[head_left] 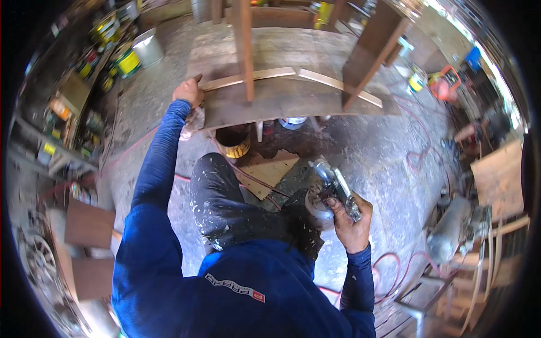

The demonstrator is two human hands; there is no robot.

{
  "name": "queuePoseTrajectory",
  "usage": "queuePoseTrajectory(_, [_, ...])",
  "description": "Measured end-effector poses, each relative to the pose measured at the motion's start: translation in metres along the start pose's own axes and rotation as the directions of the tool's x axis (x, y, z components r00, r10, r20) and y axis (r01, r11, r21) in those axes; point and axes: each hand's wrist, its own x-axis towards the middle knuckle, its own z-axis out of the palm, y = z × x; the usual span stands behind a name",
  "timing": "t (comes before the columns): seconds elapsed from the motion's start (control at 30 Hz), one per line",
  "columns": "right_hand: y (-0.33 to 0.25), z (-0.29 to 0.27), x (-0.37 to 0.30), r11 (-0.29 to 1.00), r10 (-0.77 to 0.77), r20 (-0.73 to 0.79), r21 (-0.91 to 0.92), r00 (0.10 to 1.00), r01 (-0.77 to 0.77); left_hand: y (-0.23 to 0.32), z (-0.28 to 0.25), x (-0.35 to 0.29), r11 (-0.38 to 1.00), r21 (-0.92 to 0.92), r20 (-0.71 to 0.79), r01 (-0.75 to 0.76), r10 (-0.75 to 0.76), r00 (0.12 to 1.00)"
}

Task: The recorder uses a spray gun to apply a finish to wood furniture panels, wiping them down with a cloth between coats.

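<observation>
My right hand (353, 222) is wrapped round the handle of a metal spray gun (338, 188), held in front of my right knee. A rounded pot (319, 209) shows beside the gun. With my left arm stretched out, my left hand (189, 92) grips the left edge of a wide wooden tabletop (293, 104), close to the end of a pale wooden strip (248, 79). A second pale strip (338, 87) lies to its right. Two brown boards stand up over the tabletop, a narrow one (243, 50) and a wider one (372, 50). A whitish, crumpled-looking thing (193, 121) is below my left hand.
Under the tabletop stand a dark open bucket (233, 141) and a blue-and-white container (293, 122). A plywood scrap (270, 172) lies on the floor near my knees. Red hose (389, 265) loops at the right. Paint cans (127, 61) stand at far left, brown panels (90, 222) nearer.
</observation>
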Motion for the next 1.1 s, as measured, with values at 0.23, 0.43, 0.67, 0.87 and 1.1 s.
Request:
queuePoseTrajectory(0.23, [0.050, 0.024, -0.042, 0.994, 0.105, -0.248, 0.000, 0.963, -0.109, 0.010, 0.034, 0.013, 0.838, 0.471, 0.186, -0.276, 0.212, 0.960])
queuePoseTrajectory(0.43, [0.068, 0.030, -0.062, 0.915, 0.401, -0.229, 0.046, 0.887, -0.401, 0.119, 0.036, -0.061, 0.906, 0.141, 0.149, -0.398, 0.378, 0.914])
queuePoseTrajectory(0.67, [0.087, -0.005, -0.071, 0.908, 0.416, -0.077, 0.082, 0.906, -0.410, 0.237, 0.087, -0.022, 0.897, -0.149, 0.220, -0.416, 0.440, 0.871])
queuePoseTrajectory(0.87, [0.107, -0.019, -0.083, 0.854, 0.498, -0.005, 0.178, 0.867, -0.489, 0.243, 0.067, -0.012, 0.892, -0.224, 0.347, -0.393, 0.450, 0.823])
queuePoseTrajectory(1.1, [0.101, -0.003, -0.060, 0.895, 0.444, -0.125, 0.102, 0.887, -0.434, 0.178, 0.059, -0.181, 0.731, -0.681, 0.467, 0.032, 0.400, 0.788])
